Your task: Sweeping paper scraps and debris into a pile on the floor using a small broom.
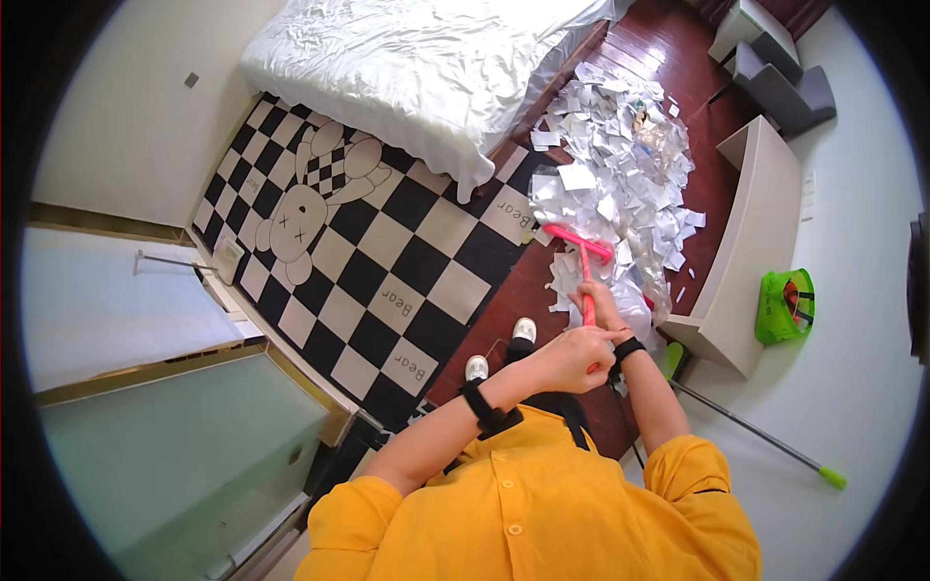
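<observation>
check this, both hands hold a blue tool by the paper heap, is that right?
Not blue: the head view shows that the tool is pink. The left hand and right hand do hold it by the paper heap.

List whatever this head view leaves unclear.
All in the head view:
Pink tool: part of its handle, covered by the left hand and right hand.
Floor: partly buried under paper.
Bed: cut off by the top edge.
Green bag: contents too small.
</observation>
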The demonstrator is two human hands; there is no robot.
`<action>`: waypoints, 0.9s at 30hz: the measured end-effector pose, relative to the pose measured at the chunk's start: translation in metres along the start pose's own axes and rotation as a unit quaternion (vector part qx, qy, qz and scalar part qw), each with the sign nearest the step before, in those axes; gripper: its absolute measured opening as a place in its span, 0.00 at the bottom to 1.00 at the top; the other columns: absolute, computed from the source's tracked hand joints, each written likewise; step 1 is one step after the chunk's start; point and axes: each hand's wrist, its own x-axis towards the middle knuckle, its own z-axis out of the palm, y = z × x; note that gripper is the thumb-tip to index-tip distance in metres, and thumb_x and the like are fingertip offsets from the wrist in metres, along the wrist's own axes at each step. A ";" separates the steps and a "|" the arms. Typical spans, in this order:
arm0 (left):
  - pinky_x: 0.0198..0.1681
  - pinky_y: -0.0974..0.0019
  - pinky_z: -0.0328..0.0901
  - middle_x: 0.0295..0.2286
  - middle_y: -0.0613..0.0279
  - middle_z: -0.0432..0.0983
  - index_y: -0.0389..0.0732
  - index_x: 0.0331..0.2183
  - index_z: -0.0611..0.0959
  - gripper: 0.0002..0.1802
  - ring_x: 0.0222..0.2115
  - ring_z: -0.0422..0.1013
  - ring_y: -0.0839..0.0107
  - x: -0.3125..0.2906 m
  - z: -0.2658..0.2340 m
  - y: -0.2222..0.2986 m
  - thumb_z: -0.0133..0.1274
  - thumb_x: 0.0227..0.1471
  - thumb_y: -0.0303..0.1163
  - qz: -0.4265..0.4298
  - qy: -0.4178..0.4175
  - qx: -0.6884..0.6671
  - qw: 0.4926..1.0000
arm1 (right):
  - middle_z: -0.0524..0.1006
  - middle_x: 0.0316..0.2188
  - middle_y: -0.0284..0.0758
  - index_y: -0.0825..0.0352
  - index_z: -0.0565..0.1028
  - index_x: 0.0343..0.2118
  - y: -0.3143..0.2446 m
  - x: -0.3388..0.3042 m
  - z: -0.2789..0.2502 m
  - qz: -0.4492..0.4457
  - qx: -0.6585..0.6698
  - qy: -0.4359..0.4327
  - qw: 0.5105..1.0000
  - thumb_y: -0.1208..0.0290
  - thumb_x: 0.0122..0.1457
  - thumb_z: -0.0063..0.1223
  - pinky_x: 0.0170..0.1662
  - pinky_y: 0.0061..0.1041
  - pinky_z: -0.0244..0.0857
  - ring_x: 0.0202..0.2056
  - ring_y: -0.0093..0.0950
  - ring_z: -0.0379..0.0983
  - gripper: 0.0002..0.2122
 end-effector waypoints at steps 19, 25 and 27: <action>0.27 0.59 0.64 0.18 0.51 0.71 0.34 0.15 0.70 0.13 0.22 0.72 0.55 0.039 -0.061 0.035 0.56 0.43 0.25 -0.116 -0.018 0.041 0.992 | 0.68 0.17 0.40 0.67 0.68 0.16 -0.056 0.036 0.009 -0.074 0.177 -0.007 0.981 0.74 0.50 0.63 0.25 0.32 0.58 0.19 0.35 0.64 0.13; 0.45 0.58 0.68 0.18 0.53 0.67 0.36 0.15 0.66 0.14 0.53 0.70 0.51 0.067 -0.042 -0.027 0.55 0.42 0.20 -0.057 -0.041 0.033 0.997 | 0.75 0.25 0.42 0.66 0.76 0.20 0.027 0.095 -0.024 -0.040 0.019 -0.015 0.999 0.63 0.50 0.62 0.35 0.40 0.68 0.31 0.45 0.74 0.12; 0.46 0.59 0.68 0.19 0.53 0.69 0.36 0.15 0.67 0.13 0.52 0.71 0.52 0.083 -0.035 -0.033 0.55 0.41 0.20 -0.053 -0.029 0.046 0.997 | 0.75 0.27 0.42 0.67 0.76 0.21 0.041 0.104 -0.039 -0.030 0.019 -0.030 0.999 0.61 0.50 0.62 0.35 0.40 0.68 0.31 0.45 0.74 0.13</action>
